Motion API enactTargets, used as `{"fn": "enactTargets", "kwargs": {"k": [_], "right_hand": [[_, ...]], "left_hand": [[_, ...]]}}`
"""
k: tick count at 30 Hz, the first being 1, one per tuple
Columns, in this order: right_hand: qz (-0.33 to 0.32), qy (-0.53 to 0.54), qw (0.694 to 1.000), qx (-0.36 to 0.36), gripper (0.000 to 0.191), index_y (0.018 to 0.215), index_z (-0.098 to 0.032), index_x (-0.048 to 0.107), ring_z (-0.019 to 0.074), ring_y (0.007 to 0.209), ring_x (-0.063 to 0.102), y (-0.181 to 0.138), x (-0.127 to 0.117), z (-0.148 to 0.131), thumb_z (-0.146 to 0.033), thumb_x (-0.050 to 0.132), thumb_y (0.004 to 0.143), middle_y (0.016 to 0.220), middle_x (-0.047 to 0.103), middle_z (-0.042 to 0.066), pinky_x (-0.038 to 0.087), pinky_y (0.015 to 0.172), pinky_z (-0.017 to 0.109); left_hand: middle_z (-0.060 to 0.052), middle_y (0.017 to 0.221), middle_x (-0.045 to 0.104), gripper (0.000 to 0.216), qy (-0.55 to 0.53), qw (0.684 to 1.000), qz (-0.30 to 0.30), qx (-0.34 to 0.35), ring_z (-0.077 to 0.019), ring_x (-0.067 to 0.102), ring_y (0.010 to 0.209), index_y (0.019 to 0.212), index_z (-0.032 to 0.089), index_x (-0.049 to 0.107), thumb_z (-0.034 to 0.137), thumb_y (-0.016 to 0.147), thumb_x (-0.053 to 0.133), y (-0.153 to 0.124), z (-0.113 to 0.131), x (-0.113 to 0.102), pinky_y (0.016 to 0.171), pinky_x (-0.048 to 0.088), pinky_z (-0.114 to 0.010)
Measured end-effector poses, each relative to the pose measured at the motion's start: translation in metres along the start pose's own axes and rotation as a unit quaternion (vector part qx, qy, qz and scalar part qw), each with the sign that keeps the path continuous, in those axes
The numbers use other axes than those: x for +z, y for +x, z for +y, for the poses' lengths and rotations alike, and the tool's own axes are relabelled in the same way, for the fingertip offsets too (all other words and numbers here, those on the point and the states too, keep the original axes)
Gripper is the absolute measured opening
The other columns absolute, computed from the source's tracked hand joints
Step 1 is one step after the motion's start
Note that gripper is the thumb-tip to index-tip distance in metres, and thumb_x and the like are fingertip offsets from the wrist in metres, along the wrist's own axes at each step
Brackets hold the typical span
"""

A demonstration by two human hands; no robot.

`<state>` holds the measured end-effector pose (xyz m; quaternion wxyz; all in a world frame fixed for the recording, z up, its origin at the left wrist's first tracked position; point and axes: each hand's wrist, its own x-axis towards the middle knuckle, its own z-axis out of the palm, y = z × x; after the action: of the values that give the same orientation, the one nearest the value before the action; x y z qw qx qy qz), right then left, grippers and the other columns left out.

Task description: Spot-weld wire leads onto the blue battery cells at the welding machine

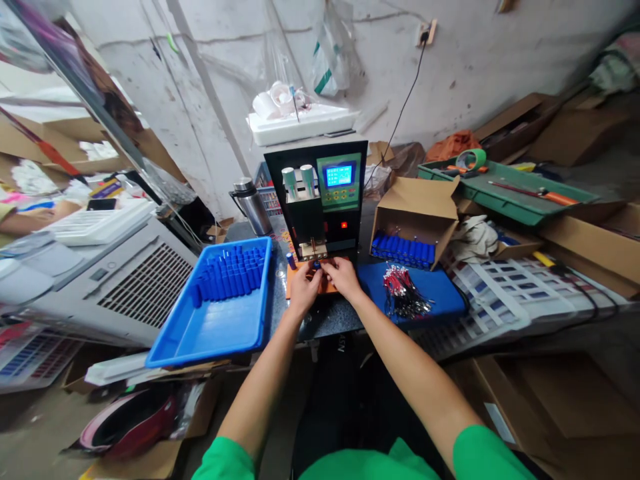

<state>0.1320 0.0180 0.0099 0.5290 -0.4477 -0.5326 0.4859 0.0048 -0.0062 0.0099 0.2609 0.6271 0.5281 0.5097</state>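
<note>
My left hand [303, 288] and my right hand [341, 275] meet in front of a black spot welder [320, 200] with a lit blue display. Both hands pinch a small blue battery cell [317, 265] just under the welder's electrode tips, above an orange pad [327, 288]. Another blue cell [291, 260] stands upright left of the hands. A blue tray [220, 313] at my left holds several blue cells. To my right, a bundle of red and black wire leads [403, 297] lies on a blue mat [440, 293].
An open cardboard box [415, 223] of blue cells sits right of the welder. A steel flask [253, 207] stands behind the tray. A grey vented unit [115, 280] lies at left, a green tray with tools [505, 190] at right, cardboard boxes around.
</note>
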Motion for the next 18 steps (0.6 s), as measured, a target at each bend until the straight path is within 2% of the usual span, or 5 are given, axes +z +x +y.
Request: {"fn": "enactTargets", "kwargs": {"k": [5,10,15,18], "right_hand": [[0.047,-0.046,0.995,-0.069,0.021,0.073,-0.019,0.062,0.0177,0.068,0.060,-0.021,-0.019,0.001,-0.040,0.061,0.078,0.072,0.066,0.003,0.047,0.066,0.028],[0.054,-0.062,0.992,-0.093,0.017,0.078,-0.020,0.063,0.0178,0.067,0.059,-0.043,-0.034,0.001,-0.036,0.059,0.082,0.075,0.066,0.004,0.047,0.066,0.029],[0.073,-0.084,0.987,-0.117,0.015,0.080,-0.021,0.064,0.0181,0.069,0.060,-0.054,-0.044,0.000,-0.032,0.056,0.085,0.078,0.066,0.005,0.048,0.067,0.029],[0.092,-0.102,0.981,-0.138,0.014,0.080,-0.021,0.064,0.0178,0.069,0.060,-0.070,-0.051,0.004,-0.029,0.054,0.087,0.079,0.065,0.005,0.048,0.066,0.029]], "left_hand": [[-0.004,0.083,0.069,0.032,-0.008,1.000,0.010,-0.012,-0.0136,0.061,0.067,0.104,0.015,0.067,0.038,0.083,0.062,-0.003,0.005,0.002,0.064,0.048,-0.025],[-0.003,0.081,0.069,0.029,-0.010,1.000,0.003,-0.018,-0.0123,0.059,0.063,0.100,0.015,0.068,0.039,0.083,0.064,-0.017,0.011,0.009,0.060,0.047,-0.023],[-0.008,0.102,0.072,0.033,0.009,0.999,-0.004,0.035,-0.0193,0.068,0.092,0.111,0.016,0.067,0.035,0.084,0.064,-0.023,0.021,0.023,0.085,0.053,-0.032],[-0.009,0.107,0.072,0.031,0.049,0.994,-0.012,0.092,-0.0203,0.068,0.097,0.113,0.018,0.066,0.032,0.086,0.063,-0.014,0.032,0.037,0.091,0.052,-0.035]]}}
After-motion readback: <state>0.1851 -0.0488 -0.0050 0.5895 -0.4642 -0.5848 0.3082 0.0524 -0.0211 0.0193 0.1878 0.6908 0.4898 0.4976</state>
